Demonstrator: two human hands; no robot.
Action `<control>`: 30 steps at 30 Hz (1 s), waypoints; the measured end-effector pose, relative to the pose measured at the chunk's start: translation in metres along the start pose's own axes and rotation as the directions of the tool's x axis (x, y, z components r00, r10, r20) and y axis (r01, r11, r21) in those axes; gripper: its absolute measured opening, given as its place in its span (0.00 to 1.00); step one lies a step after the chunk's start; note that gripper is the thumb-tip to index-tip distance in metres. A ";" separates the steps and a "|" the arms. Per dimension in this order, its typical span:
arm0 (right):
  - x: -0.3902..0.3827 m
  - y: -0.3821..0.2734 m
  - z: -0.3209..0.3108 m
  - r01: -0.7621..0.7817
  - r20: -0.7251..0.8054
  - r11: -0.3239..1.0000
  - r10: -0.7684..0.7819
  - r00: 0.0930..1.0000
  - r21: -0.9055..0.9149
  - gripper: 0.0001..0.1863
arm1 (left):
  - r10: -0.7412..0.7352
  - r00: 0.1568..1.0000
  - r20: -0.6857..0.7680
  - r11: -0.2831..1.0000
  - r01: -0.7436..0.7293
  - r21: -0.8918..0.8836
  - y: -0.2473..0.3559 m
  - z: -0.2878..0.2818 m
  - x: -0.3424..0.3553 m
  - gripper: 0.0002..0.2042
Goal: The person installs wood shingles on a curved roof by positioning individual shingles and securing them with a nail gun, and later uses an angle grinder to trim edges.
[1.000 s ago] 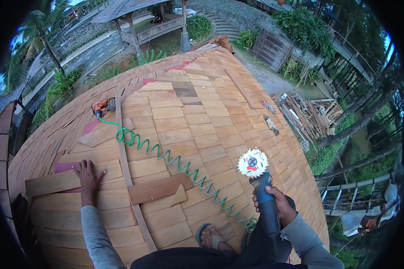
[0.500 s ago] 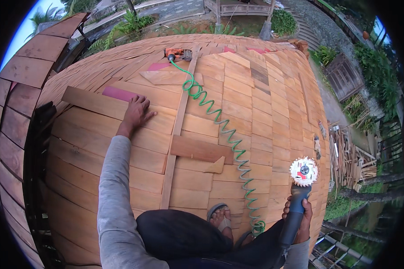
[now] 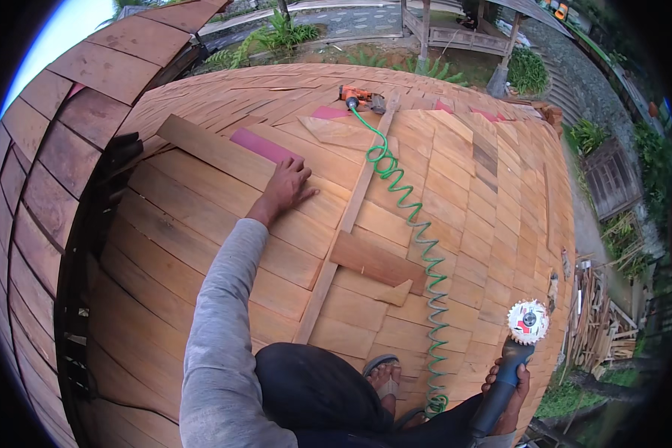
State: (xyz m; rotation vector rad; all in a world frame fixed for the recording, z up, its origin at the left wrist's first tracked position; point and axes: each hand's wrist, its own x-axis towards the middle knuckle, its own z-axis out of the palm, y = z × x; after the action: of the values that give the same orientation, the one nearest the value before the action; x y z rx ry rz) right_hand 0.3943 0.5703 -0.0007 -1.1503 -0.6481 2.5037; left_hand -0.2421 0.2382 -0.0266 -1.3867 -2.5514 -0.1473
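My left hand (image 3: 285,187) rests on the wooden roof with its thumb apart from its fingers, over the right end of a long brown board (image 3: 205,153). A reddish-pink shingle (image 3: 257,145) lies just beyond that hand. Low on the right, my right hand (image 3: 517,384) is wrapped round the dark blue body of an angle grinder (image 3: 509,366). Its toothed saw disc (image 3: 529,321) points up and away from me, above the shingles. Whether the disc spins cannot be told.
A narrow batten (image 3: 347,220) runs up the shingled roof (image 3: 455,190). An orange nail gun (image 3: 362,98) lies at its far end, trailing a coiled green air hose (image 3: 433,257) toward my sandalled foot (image 3: 383,373). A loose brown board (image 3: 373,261) lies beside the batten. Left is a raised roof edge (image 3: 75,231).
The whole scene has shifted right in the view and tilted a little as my head turned left. My left hand stays by the board, and the right still grips the grinder.
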 end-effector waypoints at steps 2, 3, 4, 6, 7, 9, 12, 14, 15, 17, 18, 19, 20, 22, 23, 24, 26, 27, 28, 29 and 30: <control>-0.003 -0.007 -0.016 0.011 0.012 1.000 -0.011 1.000 0.028 0.31 | 0.036 0.998 0.045 0.999 -0.034 -0.039 0.013 -0.006 0.022 0.20; -0.004 -0.008 -0.024 0.014 0.017 1.000 -0.014 1.000 -0.018 0.33 | 0.049 0.996 0.068 0.998 -0.046 -0.047 0.013 -0.011 0.024 0.21; -0.003 -0.010 -0.031 0.023 0.016 0.998 -0.022 1.000 -0.066 0.34 | 0.066 0.994 0.090 0.996 -0.060 -0.064 0.011 -0.013 0.023 0.22; 0.003 -0.008 -0.040 -0.015 0.051 0.997 0.019 0.999 -0.080 0.34 | 0.003 0.998 -0.070 1.000 -0.003 0.010 -0.008 -0.017 0.009 0.18; 0.005 -0.008 -0.040 -0.027 0.063 0.996 0.032 0.997 -0.084 0.34 | -0.053 0.987 -0.152 0.998 0.059 0.031 -0.021 -0.021 0.006 0.16; 0.006 -0.005 -0.034 -0.029 0.046 0.993 0.035 0.998 -0.113 0.34 | -0.201 0.935 -0.291 0.973 0.226 0.055 -0.058 -0.033 -0.005 0.11; -0.004 -0.009 -0.016 -0.034 0.039 0.989 0.040 0.998 -0.141 0.34 | -0.423 0.778 -0.464 0.885 0.466 -0.026 -0.128 -0.071 -0.017 0.05; -0.003 -0.011 -0.018 -0.030 0.029 0.988 0.035 0.999 -0.150 0.33 | -0.436 0.760 -0.482 0.807 0.568 0.165 -0.167 -0.095 -0.025 0.06; -0.001 -0.013 -0.019 -0.026 0.023 0.989 0.030 0.999 -0.142 0.34 | -0.479 0.761 -0.439 0.791 0.591 0.161 -0.176 -0.101 -0.029 0.09; 0.002 -0.013 -0.020 -0.028 0.012 0.992 0.029 0.999 -0.125 0.34 | -0.560 0.753 -0.345 0.753 0.636 0.168 -0.191 -0.114 -0.039 0.15; 0.002 -0.012 -0.018 -0.033 0.009 0.991 0.035 0.999 -0.133 0.34 | -0.571 0.742 -0.351 0.748 0.647 0.149 -0.196 -0.116 -0.045 0.18; 0.002 -0.013 -0.011 -0.043 0.008 0.989 0.044 0.999 -0.139 0.34 | -0.582 0.730 -0.358 0.741 0.658 0.135 -0.201 -0.118 -0.052 0.21; 0.002 -0.011 -0.006 -0.051 0.007 0.988 0.053 0.999 -0.146 0.34 | -0.594 0.717 -0.365 0.734 0.669 0.120 -0.206 -0.118 -0.057 0.25; 0.001 -0.008 -0.001 -0.060 -0.022 0.987 0.058 0.998 -0.150 0.34 | -0.643 0.700 -0.309 0.709 0.697 0.104 -0.209 -0.111 -0.057 0.27; 0.000 -0.008 0.001 -0.060 -0.038 0.986 0.055 0.998 -0.156 0.35 | -0.669 0.689 -0.279 0.696 0.712 0.090 -0.207 -0.106 -0.055 0.29; 0.001 -0.009 0.000 -0.078 -0.051 0.985 0.071 0.996 -0.153 0.35 | -0.670 0.689 -0.277 0.700 0.710 0.074 -0.205 -0.102 -0.055 0.28; 0.003 -0.009 -0.005 -0.109 -0.072 0.984 0.100 0.992 -0.142 0.35 | -0.669 0.690 -0.277 0.709 0.704 0.042 -0.204 -0.098 -0.055 0.27; 0.003 -0.009 -0.006 -0.092 -0.063 0.983 0.083 0.995 -0.157 0.35 | -0.674 0.693 -0.254 0.713 0.700 0.018 -0.205 -0.098 -0.054 0.27; 0.004 -0.007 -0.008 -0.077 -0.055 0.982 0.069 0.996 -0.171 0.35 | -0.679 0.697 -0.230 0.717 0.697 -0.004 -0.206 -0.099 -0.054 0.27; 0.004 -0.007 -0.008 -0.062 -0.045 0.981 0.054 0.997 -0.184 0.35 | -0.683 0.701 -0.206 0.720 0.693 -0.026 -0.206 -0.100 -0.054 0.27; 0.004 -0.007 -0.008 -0.060 -0.062 0.980 0.049 0.997 -0.191 0.35 | -0.685 0.697 -0.209 0.715 0.699 -0.015 -0.206 -0.099 -0.053 0.27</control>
State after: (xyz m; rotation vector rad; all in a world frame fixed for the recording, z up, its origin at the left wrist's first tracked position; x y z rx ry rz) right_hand 0.3984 0.5803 -0.0045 -1.3182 -0.8707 2.4869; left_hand -0.3714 0.0629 0.0602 -0.2801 -2.7250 -0.3062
